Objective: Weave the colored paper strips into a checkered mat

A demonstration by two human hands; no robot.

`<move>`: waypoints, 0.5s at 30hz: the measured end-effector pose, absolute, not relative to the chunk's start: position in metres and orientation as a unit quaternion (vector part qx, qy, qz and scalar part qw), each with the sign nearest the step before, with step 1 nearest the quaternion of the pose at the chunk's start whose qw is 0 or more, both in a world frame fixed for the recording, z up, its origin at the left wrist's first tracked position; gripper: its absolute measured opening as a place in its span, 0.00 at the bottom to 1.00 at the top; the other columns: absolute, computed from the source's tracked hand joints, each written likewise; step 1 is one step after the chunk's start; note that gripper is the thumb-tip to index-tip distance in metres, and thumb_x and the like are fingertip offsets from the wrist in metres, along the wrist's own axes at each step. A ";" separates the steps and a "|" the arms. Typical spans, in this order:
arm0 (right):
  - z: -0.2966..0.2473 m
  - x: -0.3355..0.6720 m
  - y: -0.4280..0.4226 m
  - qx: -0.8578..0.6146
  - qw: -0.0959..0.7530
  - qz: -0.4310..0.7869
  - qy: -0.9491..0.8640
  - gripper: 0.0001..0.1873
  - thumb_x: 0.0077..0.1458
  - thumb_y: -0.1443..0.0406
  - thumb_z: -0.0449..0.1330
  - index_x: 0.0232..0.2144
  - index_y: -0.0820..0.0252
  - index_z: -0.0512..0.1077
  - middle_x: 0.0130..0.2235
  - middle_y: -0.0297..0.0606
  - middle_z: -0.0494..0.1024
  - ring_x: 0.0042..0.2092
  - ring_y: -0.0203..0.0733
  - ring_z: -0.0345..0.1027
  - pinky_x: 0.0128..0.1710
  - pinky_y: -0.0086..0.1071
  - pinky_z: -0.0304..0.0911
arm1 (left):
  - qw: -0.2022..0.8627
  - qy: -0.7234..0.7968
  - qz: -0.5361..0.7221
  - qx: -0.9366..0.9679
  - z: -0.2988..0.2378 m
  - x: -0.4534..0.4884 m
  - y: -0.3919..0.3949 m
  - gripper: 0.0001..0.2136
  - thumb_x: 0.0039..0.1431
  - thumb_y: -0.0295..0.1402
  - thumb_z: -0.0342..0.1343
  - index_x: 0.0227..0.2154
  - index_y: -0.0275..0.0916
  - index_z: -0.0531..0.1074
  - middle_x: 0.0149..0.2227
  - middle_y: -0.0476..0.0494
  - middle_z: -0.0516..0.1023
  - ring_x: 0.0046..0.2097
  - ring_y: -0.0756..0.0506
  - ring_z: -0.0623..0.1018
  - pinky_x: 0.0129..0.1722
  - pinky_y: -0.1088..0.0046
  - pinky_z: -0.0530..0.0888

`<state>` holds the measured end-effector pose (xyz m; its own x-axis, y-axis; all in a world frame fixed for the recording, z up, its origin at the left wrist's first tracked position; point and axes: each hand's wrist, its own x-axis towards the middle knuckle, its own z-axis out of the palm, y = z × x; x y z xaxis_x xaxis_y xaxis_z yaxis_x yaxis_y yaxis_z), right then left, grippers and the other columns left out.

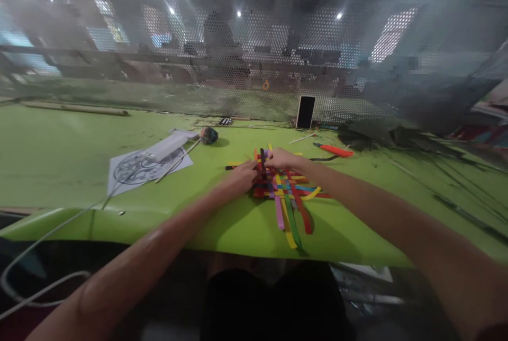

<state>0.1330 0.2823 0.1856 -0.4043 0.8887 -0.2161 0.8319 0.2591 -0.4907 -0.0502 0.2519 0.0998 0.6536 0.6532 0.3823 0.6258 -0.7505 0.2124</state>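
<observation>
sitting with a dark-clothed lap (273,304) below the near edge of a green table cover (182,238), with a white cable (59,231) looping at lower left. reaching both bare forearms over the cover to a woven mat of coloured strips (282,188), laid flat mid-table, with loose pink, yellow, green and red ends pointing back towards the lap.

resting the left hand (246,175) at the mat's left side, fingers loosely bent, tips on the strips; impossible to make out whether pinching any. bending the right hand (281,159) down over the mat's far part, fingers curled just beside a black strip (262,160); too small and blurred to show whether gripping it.

further left, with a patterned sheet (121,170) and, across its right part, a thin stick (174,163) ending by a mottled ball (209,135). to the right, with a red-handled cutter (337,151). beyond, with a dark upright rectangle (305,113) standing before a perforated screen (257,60); behind that, dimly, with a person (219,28).
</observation>
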 end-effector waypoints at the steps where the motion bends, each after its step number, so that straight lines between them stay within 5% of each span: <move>1: 0.186 0.131 0.283 -0.547 0.043 0.272 -0.791 0.09 0.50 0.68 0.60 0.20 0.64 0.71 0.19 0.31 0.69 0.22 0.31 0.56 0.23 0.26 0.50 | 0.026 0.361 0.222 0.905 0.100 -0.050 0.251 0.09 0.69 0.28 0.50 0.38 0.35 0.76 0.48 0.35 0.76 0.49 0.41 0.76 0.52 0.59 0.75; 15: 0.186 0.128 0.312 -0.533 -0.056 0.325 -0.779 0.04 0.48 0.74 0.60 0.24 0.66 0.74 0.19 0.29 0.69 0.20 0.29 0.53 0.21 0.27 0.51 | 0.022 0.387 0.211 0.897 0.113 -0.052 0.242 0.15 0.71 0.31 0.45 0.35 0.36 0.77 0.41 0.35 0.78 0.42 0.42 0.76 0.46 0.63 0.75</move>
